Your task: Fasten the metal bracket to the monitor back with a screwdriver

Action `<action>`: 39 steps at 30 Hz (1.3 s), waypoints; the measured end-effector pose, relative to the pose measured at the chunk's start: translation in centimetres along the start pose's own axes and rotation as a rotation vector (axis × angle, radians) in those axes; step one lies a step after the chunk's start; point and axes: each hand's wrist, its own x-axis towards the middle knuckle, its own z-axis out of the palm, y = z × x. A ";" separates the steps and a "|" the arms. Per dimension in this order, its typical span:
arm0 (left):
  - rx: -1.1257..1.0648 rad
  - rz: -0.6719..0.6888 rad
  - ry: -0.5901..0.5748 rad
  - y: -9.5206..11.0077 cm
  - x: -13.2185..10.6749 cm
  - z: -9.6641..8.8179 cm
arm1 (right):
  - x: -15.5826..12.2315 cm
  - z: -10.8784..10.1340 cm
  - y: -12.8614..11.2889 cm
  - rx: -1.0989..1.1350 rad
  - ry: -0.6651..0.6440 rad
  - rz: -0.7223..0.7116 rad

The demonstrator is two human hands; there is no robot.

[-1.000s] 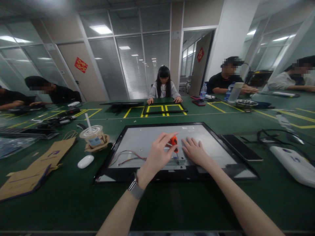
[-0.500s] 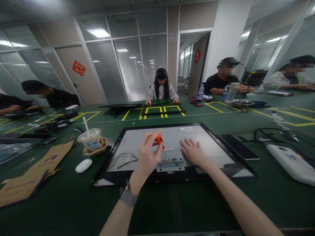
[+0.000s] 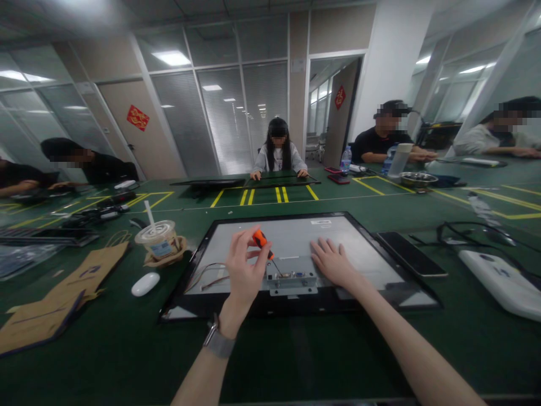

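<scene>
My left hand (image 3: 246,265) grips the orange and black handle of a screwdriver (image 3: 261,239). Its thin shaft slants down to the right, and the tip is at or close to the ports on a metal bracket (image 3: 293,286); contact is too small to make out. The bracket lies near the front edge of a flat display panel (image 3: 291,237) with a grey back and black frame. Resting flat on the panel's back, right of the bracket, my right hand (image 3: 332,260) has its fingers spread. Loose thin wires (image 3: 213,276) lie on the panel, left of my left hand.
Left of the panel are a white mouse (image 3: 145,284), an iced drink cup (image 3: 157,239) and a brown paper bag (image 3: 63,299). On the right lie a black phone (image 3: 409,254) and a white device (image 3: 499,282). Across the table a person holds a black frame (image 3: 283,179).
My left hand has shifted slightly left, tilting the screwdriver handle further left and uncovering more of the bracket. My right hand stays put. The person opposite has lowered the far edge of the black frame.
</scene>
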 end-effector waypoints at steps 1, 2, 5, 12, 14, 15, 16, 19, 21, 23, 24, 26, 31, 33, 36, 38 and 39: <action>0.005 -0.001 -0.002 0.0 0.0 0.0 | 0.0 0.0 0.0 0.000 0.000 0.000; 0.013 -0.002 -0.004 0.0 0.0 0.1 | 0.0 0.0 0.0 0.000 -0.002 0.000; 0.052 0.013 -0.007 0.2 0.0 0.1 | -0.1 -0.2 -0.1 0.003 -0.012 0.004; 0.243 0.331 -0.050 0.0 -0.1 -0.2 | -0.3 -0.7 -0.5 -0.014 0.000 0.007; 0.274 0.367 -0.055 -0.1 -0.1 -0.2 | -0.3 -0.6 -0.5 -0.026 0.008 0.007; 0.280 0.373 -0.053 -0.2 -0.2 -0.2 | -0.3 -0.5 -0.5 -0.030 0.013 0.008; 0.281 0.376 -0.050 -0.2 -0.2 -0.2 | -0.3 -0.5 -0.5 -0.033 0.016 0.009; 0.278 0.382 -0.048 -0.3 -0.2 -0.2 | -0.2 -0.4 -0.5 -0.029 0.016 0.010; 0.279 0.383 -0.047 -0.3 -0.2 -0.3 | -0.2 -0.5 -0.5 -0.017 0.014 0.009; 0.280 0.389 -0.043 -0.2 -0.1 -0.3 | -0.3 -0.6 -0.6 -0.010 0.013 0.007; 0.275 0.390 -0.039 -0.2 -0.1 -0.3 | -0.3 -0.7 -0.6 -0.008 0.012 0.008; 0.242 0.364 -0.019 -0.1 0.0 -0.3 | -0.4 -0.8 -0.7 -0.006 0.008 0.011; 0.146 0.183 0.037 0.4 0.1 -0.1 | -0.3 -0.5 -0.5 0.005 0.015 0.011; 0.123 0.117 0.025 0.5 0.1 -0.1 | -0.2 -0.3 -0.3 0.007 0.014 0.009; 0.076 0.026 -0.020 0.5 0.2 0.0 | 0.0 0.2 0.0 0.005 0.016 0.001; 0.062 -0.007 -0.054 0.4 0.2 0.0 | 0.1 0.5 0.2 0.001 0.016 -0.007; 0.061 -0.012 -0.068 0.3 0.1 0.0 | 0.2 0.5 0.3 -0.002 0.012 -0.007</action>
